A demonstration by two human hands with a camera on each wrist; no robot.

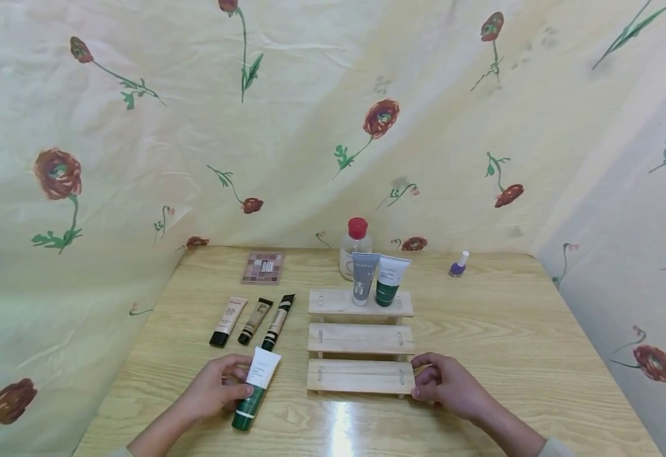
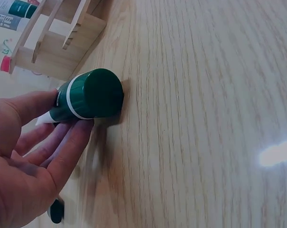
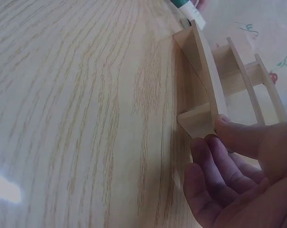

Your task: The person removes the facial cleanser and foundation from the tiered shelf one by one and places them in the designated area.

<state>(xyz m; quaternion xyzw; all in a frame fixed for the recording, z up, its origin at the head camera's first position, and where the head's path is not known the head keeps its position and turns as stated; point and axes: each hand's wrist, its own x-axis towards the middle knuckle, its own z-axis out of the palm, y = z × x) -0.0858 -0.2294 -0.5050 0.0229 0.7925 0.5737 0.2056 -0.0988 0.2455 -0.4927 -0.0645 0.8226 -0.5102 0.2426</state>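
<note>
Light wood-grain table (image 1: 481, 330), three-tier pale wooden rack (image 1: 361, 339), square brownish-pink palette (image 1: 262, 268), three slim dark-capped tubes (image 1: 256, 320), clear red-capped bottle (image 1: 346, 259), small purple nail-polish bottle (image 1: 458, 266)

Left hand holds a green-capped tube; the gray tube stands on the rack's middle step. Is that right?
Wrong step: the head view shows the gray tube standing on the rack's top step. The left hand does hold a green-capped tube.

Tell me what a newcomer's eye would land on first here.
The wooden rack at lower centre in the head view stands out, with a grey tube and a green-white tube on its top step. Behind it, a clear bottle shows its bright red cap. Left of the rack, the left hand holds another green-white tube.
</note>
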